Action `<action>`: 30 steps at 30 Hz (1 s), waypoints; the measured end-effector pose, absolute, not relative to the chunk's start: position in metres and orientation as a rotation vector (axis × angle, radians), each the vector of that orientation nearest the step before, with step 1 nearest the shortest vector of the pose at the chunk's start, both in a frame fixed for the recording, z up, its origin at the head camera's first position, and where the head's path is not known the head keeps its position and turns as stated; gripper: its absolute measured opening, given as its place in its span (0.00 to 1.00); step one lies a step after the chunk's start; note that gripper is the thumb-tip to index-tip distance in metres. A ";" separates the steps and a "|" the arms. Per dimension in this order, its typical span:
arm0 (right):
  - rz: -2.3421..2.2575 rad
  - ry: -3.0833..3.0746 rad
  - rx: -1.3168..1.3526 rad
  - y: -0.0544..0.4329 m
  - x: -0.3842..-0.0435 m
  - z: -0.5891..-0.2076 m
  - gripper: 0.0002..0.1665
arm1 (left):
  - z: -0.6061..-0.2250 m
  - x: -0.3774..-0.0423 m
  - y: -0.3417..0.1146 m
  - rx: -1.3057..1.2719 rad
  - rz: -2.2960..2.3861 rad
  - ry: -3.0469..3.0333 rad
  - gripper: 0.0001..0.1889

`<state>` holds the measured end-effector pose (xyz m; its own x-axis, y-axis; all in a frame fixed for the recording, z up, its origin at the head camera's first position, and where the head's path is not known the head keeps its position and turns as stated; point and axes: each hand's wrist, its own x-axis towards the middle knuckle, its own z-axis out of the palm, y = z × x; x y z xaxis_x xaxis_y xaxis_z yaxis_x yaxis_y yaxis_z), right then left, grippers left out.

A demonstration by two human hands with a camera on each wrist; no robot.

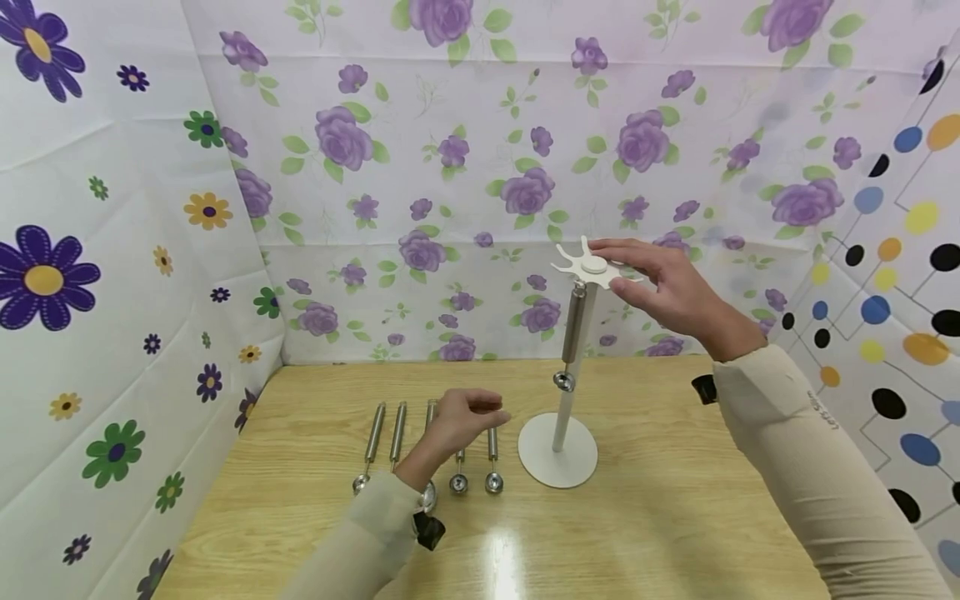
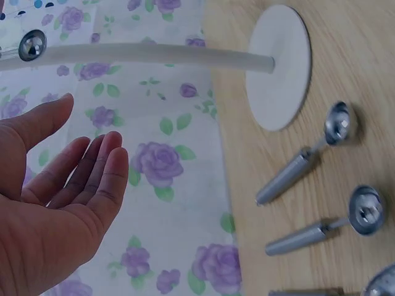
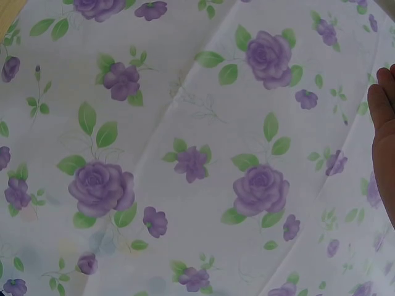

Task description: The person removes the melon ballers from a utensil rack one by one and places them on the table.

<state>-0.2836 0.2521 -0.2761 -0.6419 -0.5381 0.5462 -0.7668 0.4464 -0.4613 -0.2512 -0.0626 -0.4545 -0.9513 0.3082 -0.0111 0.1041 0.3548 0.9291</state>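
Observation:
A white hook stand rises on the table from a round base. My right hand is at its top, fingers extended past the far side of the hook ring and thumb at its near edge. One melon baller with a steel handle hangs from a hook, round bowl downward. My left hand is over the row of melon ballers on the table; in the left wrist view its fingers are loosely bent with nothing between them. Two melon ballers, a nearer one and another, show there.
Several melon ballers lie side by side left of the stand, handles away from me, including the leftmost one. The wooden table meets a flowered cloth at the back. Patterned cloths hang on both sides.

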 end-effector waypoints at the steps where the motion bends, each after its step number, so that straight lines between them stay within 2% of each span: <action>1: 1.003 -2.381 1.114 0.252 -0.284 -0.277 0.25 | -0.451 -0.251 -0.058 0.381 1.644 2.426 0.19; 17: 0.954 -2.410 1.102 0.252 -0.284 -0.275 0.25 | -0.402 -0.254 -0.006 0.534 1.759 2.376 0.17; 30: 0.978 -2.411 1.100 0.253 -0.284 -0.273 0.25 | -0.386 -0.256 0.014 0.650 1.947 2.241 0.18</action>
